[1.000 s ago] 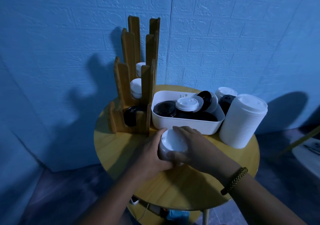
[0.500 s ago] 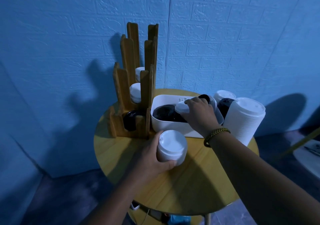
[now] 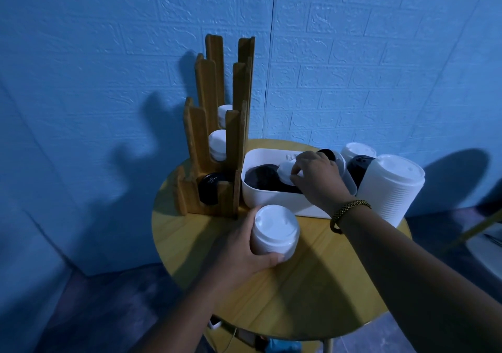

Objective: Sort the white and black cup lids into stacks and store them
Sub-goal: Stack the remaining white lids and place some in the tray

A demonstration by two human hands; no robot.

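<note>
My left hand [image 3: 245, 246] grips a short stack of white lids [image 3: 274, 230] standing on the round wooden table [image 3: 312, 284]. My right hand [image 3: 316, 179] reaches into the white tub [image 3: 252, 192] and pinches a single white lid [image 3: 286, 172] lying tilted over black lids [image 3: 262, 176]. A wooden stepped rack [image 3: 214, 124] to the left of the tub holds white lids [image 3: 218, 145] in its upper slots and black lids [image 3: 209, 189] in its lowest slot.
A tall stack of white lids [image 3: 391, 189] stands at the table's right edge. Behind it are a shorter white stack [image 3: 357, 151] and a black stack [image 3: 358, 166]. A blue brick-pattern wall runs close behind the table.
My right hand left the white stack in front and went into the tub, where it now pinches a white lid. My left hand kept its hold on the stack.
</note>
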